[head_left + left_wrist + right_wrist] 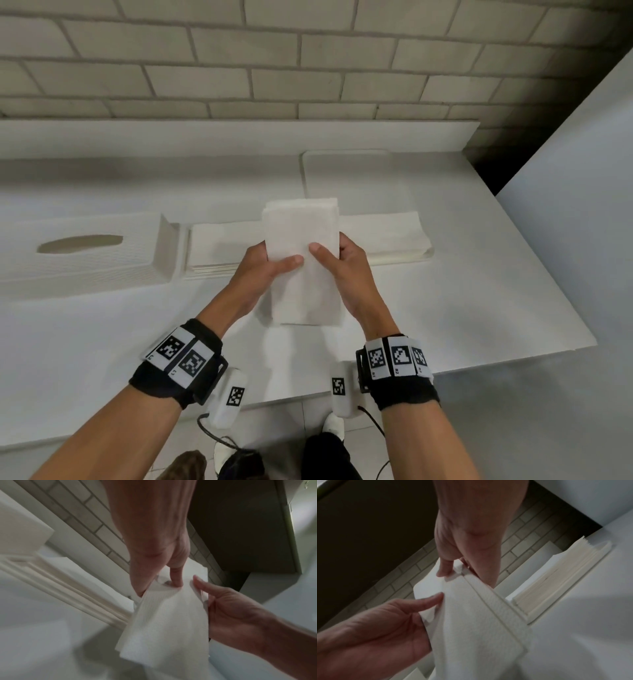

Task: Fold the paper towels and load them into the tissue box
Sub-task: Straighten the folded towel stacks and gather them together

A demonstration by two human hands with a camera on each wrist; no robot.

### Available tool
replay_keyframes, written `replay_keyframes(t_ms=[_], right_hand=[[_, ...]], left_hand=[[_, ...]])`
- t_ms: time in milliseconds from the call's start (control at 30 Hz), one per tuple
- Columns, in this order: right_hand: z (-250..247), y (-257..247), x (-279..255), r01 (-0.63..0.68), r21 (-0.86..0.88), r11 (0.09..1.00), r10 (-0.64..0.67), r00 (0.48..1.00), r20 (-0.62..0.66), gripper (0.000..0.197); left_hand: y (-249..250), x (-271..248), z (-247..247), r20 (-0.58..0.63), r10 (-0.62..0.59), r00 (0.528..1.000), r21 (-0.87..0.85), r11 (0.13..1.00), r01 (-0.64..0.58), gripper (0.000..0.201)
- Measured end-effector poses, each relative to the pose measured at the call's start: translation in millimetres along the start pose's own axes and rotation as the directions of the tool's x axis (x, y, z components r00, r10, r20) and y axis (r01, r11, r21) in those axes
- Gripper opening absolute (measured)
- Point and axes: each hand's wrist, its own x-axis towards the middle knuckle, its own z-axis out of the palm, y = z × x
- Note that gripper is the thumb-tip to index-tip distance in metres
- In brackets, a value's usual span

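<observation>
A folded stack of white paper towels (301, 236) is held upright above the table, long side running away from me. My left hand (260, 265) grips its left edge, thumb across the front. My right hand (342, 260) grips the right edge the same way. In the left wrist view the folded towels (168, 622) hang between my left hand's fingers (176, 577) and the right hand (228, 608). The right wrist view shows the folded towels (471, 615) pinched by my right hand (453, 566). The white tissue box cover (82, 246), with an oval slot, lies at the left.
A flat pile of unfolded paper towels (383, 236) lies on the white table (479, 301) behind my hands. A white tray or base (346, 171) sits further back. A brick wall (308, 68) rises behind a raised ledge. A white cabinet side (582, 205) stands at the right.
</observation>
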Motion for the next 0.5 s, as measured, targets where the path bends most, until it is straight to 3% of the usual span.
replay_keyframes(t_ms=[200, 333, 500], right_hand=[[18, 8, -2, -0.005, -0.095, 0.995, 0.02, 0.988, 0.153, 0.039], [27, 19, -3, -0.014, -0.166, 0.986, 0.048, 0.978, 0.202, 0.04], [31, 30, -6, -0.058, -0.158, 0.986, 0.092, 0.971, 0.219, 0.036]], left_hand=[[-1, -14, -22, -0.032, 0.088, 0.996, -0.03, 0.996, -0.089, 0.034], [-15, -24, -34, -0.051, 0.079, 0.996, -0.021, 0.997, -0.08, 0.045], [-29, -31, -36, -0.05, 0.052, 0.997, -0.047, 0.997, -0.054, 0.043]])
